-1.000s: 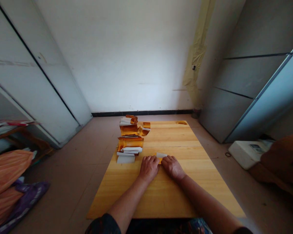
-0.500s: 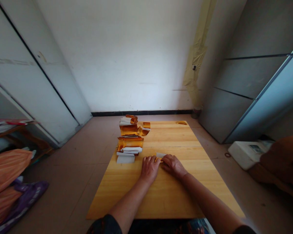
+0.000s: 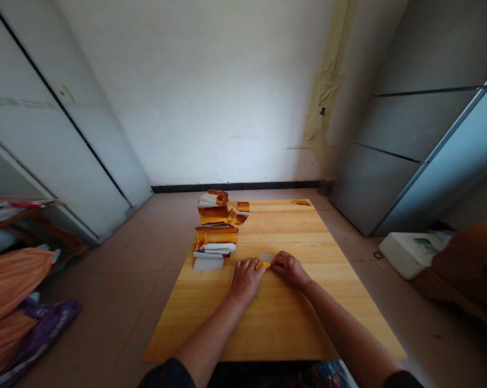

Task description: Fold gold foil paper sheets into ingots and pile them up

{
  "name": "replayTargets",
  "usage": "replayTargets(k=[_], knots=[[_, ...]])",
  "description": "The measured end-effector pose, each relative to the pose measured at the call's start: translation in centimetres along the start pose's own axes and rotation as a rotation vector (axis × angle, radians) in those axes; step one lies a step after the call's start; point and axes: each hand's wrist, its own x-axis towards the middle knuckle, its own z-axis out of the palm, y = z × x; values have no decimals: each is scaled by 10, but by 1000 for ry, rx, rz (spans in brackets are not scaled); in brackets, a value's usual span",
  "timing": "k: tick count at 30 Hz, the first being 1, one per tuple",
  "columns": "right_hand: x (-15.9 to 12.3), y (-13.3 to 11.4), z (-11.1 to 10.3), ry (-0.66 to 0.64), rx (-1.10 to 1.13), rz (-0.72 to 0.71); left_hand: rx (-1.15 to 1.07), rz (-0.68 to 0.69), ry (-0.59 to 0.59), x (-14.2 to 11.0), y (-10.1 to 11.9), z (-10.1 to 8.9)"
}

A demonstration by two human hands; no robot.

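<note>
A small piece of shiny amber film point(image 3: 264, 264) lies low over the tabletop between my hands, with a pale paper piece point(image 3: 266, 257) just behind it. My left hand point(image 3: 246, 279) has its fingers curled down and closed on the film's left end. At the other end, my right hand point(image 3: 290, 269) pinches the film's right edge, partly covering it. Left of my hands lie rolled amber sheets point(image 3: 217, 236) with rolled white papers point(image 3: 217, 248), and a flat white slip point(image 3: 208, 264) sits nearest to me.
The wooden table point(image 3: 275, 323) carries more amber sheets point(image 3: 213, 215) and rolls at its far left. An amber scrap point(image 3: 302, 202) lies by the far right corner. Beyond stand a white wall, a grey cabinet point(image 3: 392, 151) and a white box point(image 3: 405, 253) on the floor.
My right hand has shifted slightly to the right and away from my left hand, so more of the amber film shows between them. My left hand has barely moved.
</note>
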Motion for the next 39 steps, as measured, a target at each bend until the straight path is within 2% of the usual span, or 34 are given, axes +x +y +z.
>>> replayTargets(k=[5, 12, 19, 30, 39], knots=[[12, -3, -5, -95, -48, 161, -11, 50, 8, -3, -3, -1], [21, -16, -8, -164, -216, 274, -25, 97, -21, -5, -11, 0], [21, -27, -9, -186, -335, 309, -24, 114, -39, -8, -11, -4], [17, -30, -3, -151, -474, 264, -55, 87, -58, -8, -10, -2], [18, -39, -2, -205, -558, 265, -132, 57, -107, -10, -7, -16]])
